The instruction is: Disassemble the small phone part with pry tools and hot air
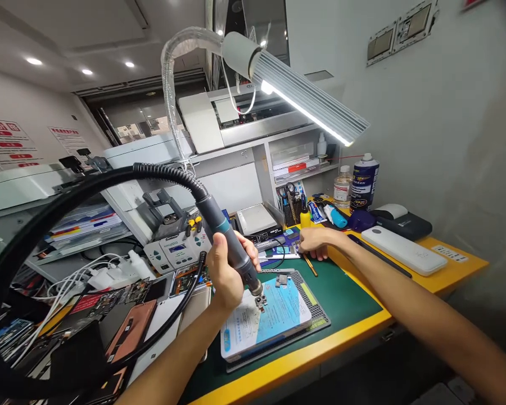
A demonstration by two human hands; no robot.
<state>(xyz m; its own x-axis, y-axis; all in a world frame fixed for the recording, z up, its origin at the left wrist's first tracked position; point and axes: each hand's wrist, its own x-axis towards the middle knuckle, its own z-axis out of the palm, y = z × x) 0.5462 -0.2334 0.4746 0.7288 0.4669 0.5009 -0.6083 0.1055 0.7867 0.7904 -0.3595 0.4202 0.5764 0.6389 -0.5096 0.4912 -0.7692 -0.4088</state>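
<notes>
My left hand (225, 275) is wrapped around the dark grey handle of a hot air gun (227, 233). The gun tilts down, its metal nozzle just above a small camera module (260, 302). That part lies on a blue-and-white box (274, 312), with a small grey metal piece (281, 280) behind it. Farther back, my right hand (314, 242) reaches down among tools on the green mat (341, 292). Its fingers curl downward, and whatever they hold is hidden. Beside it are a yellow-capped bottle (305, 218) and a thin brass-coloured tool (310, 265).
The gun's black hose (59, 202) loops across the left side. Phones and boards (130, 326) pile up at left, by a control station (177, 250). A lamp (307, 93) hangs overhead. A white case (405, 250) and spray can (364, 183) stand right.
</notes>
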